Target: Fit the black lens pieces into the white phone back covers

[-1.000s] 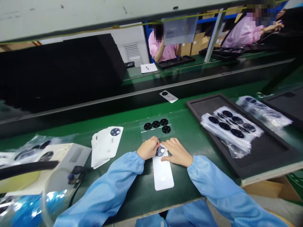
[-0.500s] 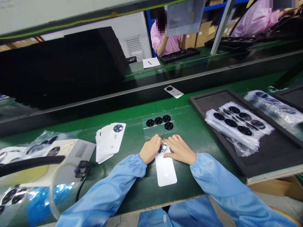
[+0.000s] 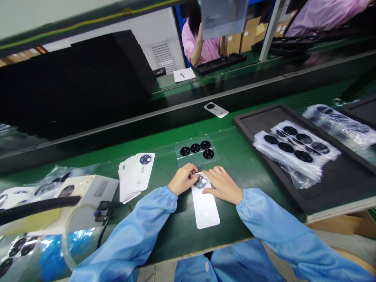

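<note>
A white phone back panel (image 3: 206, 213) lies flat on the green bench in front of me. At its top is a round grey camera-lens sticker (image 3: 201, 182) with pale rings. My left hand (image 3: 183, 179) is closed at the panel's upper left, its thumb touching the sticker's edge; whatever its curled fingers pinch is hidden. From the right side my right hand (image 3: 222, 185) holds the panel down, thumb and fingers bent over its edge. Just beyond, a clear film sheet (image 3: 192, 158) carries several black round stickers (image 3: 195, 148).
White panels (image 3: 136, 174) are fanned in a stack at left, beside a white machine (image 3: 101, 192) with a hose. At right, a dark foam tray (image 3: 282, 196) holds bagged sticker sheets (image 3: 302, 145). Another panel (image 3: 216, 110) lies near the back ledge. A person in pink (image 3: 190, 43) sits opposite.
My left hand has drawn back slightly to the left, uncovering more of the round sticker. My right hand stays on the panel. The view has shifted slightly.
</note>
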The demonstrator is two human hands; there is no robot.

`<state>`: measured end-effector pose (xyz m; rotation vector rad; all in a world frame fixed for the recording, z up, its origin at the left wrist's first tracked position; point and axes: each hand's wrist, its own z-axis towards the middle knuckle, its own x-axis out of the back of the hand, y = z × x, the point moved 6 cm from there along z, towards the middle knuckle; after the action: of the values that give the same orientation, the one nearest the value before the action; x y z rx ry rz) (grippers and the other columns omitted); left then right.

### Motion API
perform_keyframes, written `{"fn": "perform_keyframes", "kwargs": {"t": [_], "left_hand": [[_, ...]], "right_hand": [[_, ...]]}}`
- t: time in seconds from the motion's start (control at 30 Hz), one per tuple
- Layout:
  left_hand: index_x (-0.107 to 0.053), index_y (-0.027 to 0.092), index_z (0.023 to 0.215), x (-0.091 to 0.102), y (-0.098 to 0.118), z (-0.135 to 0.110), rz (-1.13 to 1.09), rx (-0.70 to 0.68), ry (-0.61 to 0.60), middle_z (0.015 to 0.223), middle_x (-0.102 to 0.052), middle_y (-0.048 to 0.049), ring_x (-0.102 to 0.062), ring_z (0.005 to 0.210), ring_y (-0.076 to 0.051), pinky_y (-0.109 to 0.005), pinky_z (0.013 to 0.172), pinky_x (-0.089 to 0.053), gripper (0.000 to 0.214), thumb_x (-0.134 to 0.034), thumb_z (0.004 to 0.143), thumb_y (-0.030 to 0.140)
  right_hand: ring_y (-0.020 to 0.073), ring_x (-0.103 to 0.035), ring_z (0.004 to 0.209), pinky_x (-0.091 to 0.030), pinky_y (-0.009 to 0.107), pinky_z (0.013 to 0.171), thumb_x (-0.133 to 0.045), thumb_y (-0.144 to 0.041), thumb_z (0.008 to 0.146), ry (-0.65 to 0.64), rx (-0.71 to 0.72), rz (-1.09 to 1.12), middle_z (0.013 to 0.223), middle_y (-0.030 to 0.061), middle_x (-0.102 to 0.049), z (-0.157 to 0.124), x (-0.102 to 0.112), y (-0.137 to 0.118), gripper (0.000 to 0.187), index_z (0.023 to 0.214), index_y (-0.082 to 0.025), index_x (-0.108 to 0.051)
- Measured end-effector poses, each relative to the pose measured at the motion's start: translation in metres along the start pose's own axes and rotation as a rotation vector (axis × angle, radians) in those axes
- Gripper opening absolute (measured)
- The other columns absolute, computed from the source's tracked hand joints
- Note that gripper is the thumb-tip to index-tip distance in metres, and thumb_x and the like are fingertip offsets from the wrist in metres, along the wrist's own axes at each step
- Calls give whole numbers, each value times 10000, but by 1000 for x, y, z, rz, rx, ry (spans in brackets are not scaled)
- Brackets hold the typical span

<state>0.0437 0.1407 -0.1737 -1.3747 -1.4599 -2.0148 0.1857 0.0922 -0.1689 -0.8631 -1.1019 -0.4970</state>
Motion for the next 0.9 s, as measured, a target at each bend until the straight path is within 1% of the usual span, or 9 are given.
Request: {"fn": "perform_keyframes", "kwargs": {"t": [0.13, 0.23, 0.33, 0.5, 0.6, 0.73, 0.9], "left_hand": [[-600, 190, 880, -2, 0, -1, 1, 16, -40, 839, -589, 13, -594, 646, -83, -206, 618, -482, 44, -560, 863, 196], [-599, 198, 857, -3, 0, 3, 50, 38, -77, 807, -609, 20, -593, 626, -95, -220, 602, -471, 50, -565, 875, 229], [-583, 205, 853, -2, 7, 4, 144, 40, -96, 827, -609, 12, -597, 659, -122, -240, 591, -450, 69, -523, 888, 199], [-520, 205, 899, -5, 25, -5, 324, 9, -69, 935, -572, -38, -593, 805, -178, -266, 577, -424, 131, -405, 924, 147], [-486, 206, 903, -9, 29, -10, 400, -10, -42, 944, -558, -56, -577, 849, -200, -282, 576, -420, 137, -370, 937, 142], [-452, 211, 893, -14, 29, -15, 454, -52, -18, 926, -549, -59, -559, 823, -201, -292, 592, -422, 128, -363, 941, 132], [-431, 217, 872, -14, 33, -25, 464, -110, 13, 883, -540, -49, -546, 772, -192, -283, 573, -400, 150, -362, 920, 92]], "right_hand": [[281, -484, 950, -397, 432, 915, -687, -450, 827, 8, -27, -6, 968, 100, -612, -4, 1, -5, 584, 1256, -83, -539], [282, -488, 947, -397, 431, 908, -688, -447, 827, 6, -35, -7, 965, 100, -615, -4, 0, -6, 572, 1248, -88, -543], [283, -492, 947, -397, 429, 907, -688, -455, 825, 1, -37, -8, 966, 98, -619, -4, -1, -5, 570, 1245, -98, -545], [284, -498, 964, -389, 430, 923, -692, -454, 824, 2, -37, -5, 983, 101, -626, -3, -1, -4, 574, 1251, -101, -541], [286, -504, 974, -387, 432, 930, -695, -451, 822, 2, -36, -2, 996, 109, -630, -2, 0, -5, 585, 1261, -97, -536], [291, -508, 980, -389, 436, 926, -684, -462, 828, -2, -42, 1, 999, 111, -634, -2, 1, -5, 573, 1256, -109, -539], [287, -515, 970, -388, 433, 922, -696, -452, 821, -10, -52, 4, 970, 110, -636, -2, 4, -6, 557, 1233, -105, -552]]}}
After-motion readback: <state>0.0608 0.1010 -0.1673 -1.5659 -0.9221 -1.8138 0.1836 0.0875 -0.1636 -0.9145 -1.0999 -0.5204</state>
